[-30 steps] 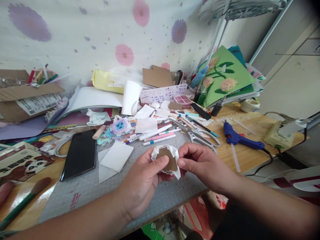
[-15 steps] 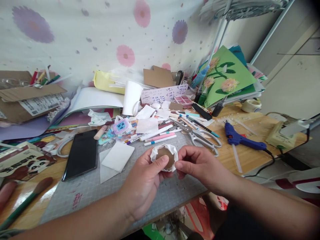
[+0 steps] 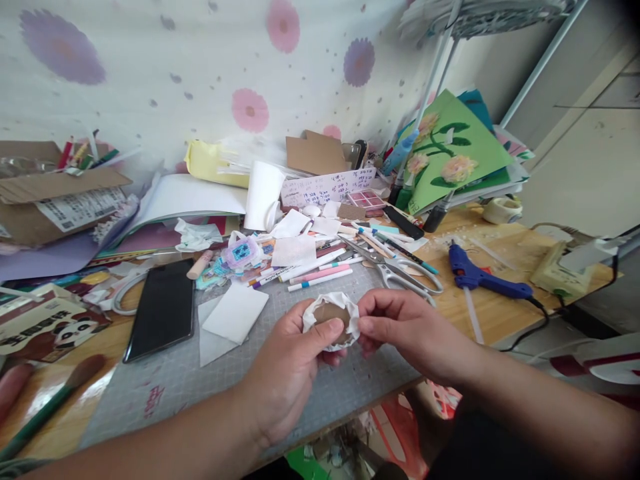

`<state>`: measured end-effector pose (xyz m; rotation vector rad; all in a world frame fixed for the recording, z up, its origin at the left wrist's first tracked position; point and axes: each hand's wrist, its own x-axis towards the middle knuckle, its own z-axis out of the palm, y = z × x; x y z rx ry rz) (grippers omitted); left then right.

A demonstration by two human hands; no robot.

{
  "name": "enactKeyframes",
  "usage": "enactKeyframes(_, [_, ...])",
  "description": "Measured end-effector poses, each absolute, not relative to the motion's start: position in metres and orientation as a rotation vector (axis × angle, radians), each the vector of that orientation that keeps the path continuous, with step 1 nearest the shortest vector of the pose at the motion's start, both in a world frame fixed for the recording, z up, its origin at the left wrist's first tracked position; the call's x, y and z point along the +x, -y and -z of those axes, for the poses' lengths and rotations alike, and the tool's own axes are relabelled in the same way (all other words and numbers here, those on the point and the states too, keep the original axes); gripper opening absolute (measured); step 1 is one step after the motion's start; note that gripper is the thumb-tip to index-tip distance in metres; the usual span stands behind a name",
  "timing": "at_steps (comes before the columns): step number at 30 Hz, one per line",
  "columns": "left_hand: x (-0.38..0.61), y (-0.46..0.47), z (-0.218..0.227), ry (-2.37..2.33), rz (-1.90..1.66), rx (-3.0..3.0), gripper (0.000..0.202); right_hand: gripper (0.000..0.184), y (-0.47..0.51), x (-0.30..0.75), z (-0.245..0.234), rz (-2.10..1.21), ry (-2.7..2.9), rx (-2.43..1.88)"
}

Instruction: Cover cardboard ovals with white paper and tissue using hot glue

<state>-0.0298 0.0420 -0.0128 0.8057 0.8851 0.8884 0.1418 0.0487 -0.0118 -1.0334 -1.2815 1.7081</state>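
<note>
We are holding a round piece of cardboard [image 3: 329, 313] over the grey mat [image 3: 165, 373], near the front edge of the bench [image 3: 525, 260]. From seven o'clock our left hand [image 3: 293, 360] is clasping it, that grip clamped on the cardboard with the thumb lying across the brown face. Crumpled white paper [image 3: 351, 309] is wrapping around its rim. At three o'clock our right hand [image 3: 407, 327] is pinching the paper's edge, thumb and forefinger together on it. Markers [image 3: 325, 273] are lying at twelve o'clock, scissors [image 3: 385, 265] are resting at two, and a blue glue gun [image 3: 480, 275] is sitting farther out, between two and three. Toward nine, pale sheets [image 3: 237, 312] are overlapping near a black phone [image 3: 163, 310].
</note>
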Motion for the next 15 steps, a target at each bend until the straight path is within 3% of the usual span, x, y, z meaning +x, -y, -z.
enactKeyframes(8, [-0.0295, -0.0407, 0.0141, -0.998, -0.791, 0.888, 0.027, 0.017, -0.0496, 0.1399, 0.0106, -1.354, 1.625, -1.291])
enactKeyframes(15, [-0.0305, -0.0429, 0.0151, -0.981, -0.79, 0.907, 0.021, 0.033, -0.0506, 0.1446, 0.0123, -1.541, 1.463, -1.132])
